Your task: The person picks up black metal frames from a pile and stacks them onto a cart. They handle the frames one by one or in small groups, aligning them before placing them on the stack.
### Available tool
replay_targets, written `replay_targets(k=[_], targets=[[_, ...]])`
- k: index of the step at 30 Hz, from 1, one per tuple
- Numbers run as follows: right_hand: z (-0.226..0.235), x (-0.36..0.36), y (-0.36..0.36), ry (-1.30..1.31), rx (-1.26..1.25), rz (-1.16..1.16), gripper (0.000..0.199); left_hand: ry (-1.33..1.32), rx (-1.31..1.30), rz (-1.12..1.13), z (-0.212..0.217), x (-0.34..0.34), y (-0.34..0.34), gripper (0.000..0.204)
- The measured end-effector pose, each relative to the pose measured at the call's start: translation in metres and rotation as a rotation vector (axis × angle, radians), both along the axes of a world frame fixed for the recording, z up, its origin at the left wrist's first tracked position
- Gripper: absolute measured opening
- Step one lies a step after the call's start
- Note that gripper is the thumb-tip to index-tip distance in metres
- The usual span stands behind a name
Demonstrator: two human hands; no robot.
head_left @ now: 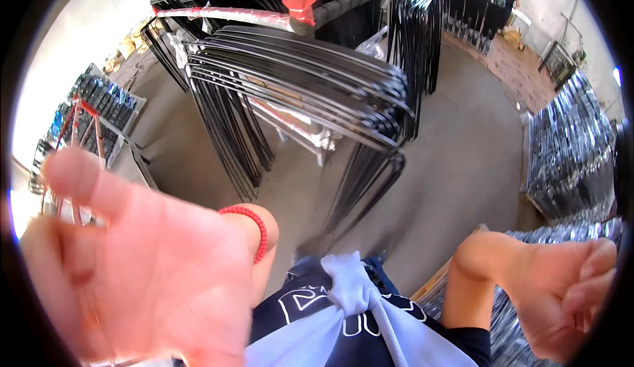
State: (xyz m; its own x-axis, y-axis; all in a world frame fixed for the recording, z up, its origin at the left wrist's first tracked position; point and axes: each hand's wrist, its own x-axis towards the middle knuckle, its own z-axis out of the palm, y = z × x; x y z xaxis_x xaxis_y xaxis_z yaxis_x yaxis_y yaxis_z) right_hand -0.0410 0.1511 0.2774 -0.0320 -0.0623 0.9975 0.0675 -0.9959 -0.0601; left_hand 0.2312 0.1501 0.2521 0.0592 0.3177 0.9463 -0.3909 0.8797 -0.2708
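Close in front, my left hand (165, 268) is raised with its palm turned up and the thumb stretched out. Nothing lies on the palm; the other fingers are partly cut off and blurred at the left rim. A red beaded bracelet (254, 225) circles that wrist. Over on the right, my right hand (561, 294) is lifted with its fingers curled into a loose fist, and no held thing shows. Ahead of both hands, touched by neither, many bent black metal tube frames (290, 83) hang in a row on a rack.
The rack's bar (224, 15) is wrapped in red and white, with a red piece (300, 8) at its end. Wrapped stacks (571, 149) stand at the right, another stack (99, 112) at the left. A person (510, 0) is far back. Grey floor (462, 149) surrounds the rack.
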Motion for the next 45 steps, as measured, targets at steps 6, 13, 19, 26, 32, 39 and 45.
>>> replay_targets(k=[6,13,19,26,32,39,45], targets=[[-0.041,-0.105,-0.121,-0.196,0.254,-0.321,0.023,0.166,0.582,-0.013,-0.038,-0.103,-0.088,0.031],[-0.16,-0.188,-0.178,-0.273,1.123,-0.034,0.015,0.225,1.429,-0.189,-0.186,-0.211,-0.192,0.007],[-0.184,-0.2,-0.256,-0.225,1.282,0.177,0.012,-0.029,1.586,-0.264,-0.22,-0.258,-0.244,0.011],[-0.185,-0.182,-0.398,-0.066,1.276,0.408,0.012,0.128,1.657,-0.328,-0.256,-0.28,-0.366,0.012],[-0.164,-0.176,-0.523,0.16,1.246,0.418,0.013,0.235,1.681,-0.343,-0.241,-0.292,-0.49,0.013],[-0.174,-0.173,-0.645,0.228,1.284,0.551,0.013,0.268,1.579,-0.099,-0.226,-0.281,-0.605,0.012],[-0.194,-0.164,-0.755,0.463,1.307,0.753,0.013,0.415,1.487,0.279,-0.241,-0.273,-0.665,0.01]])
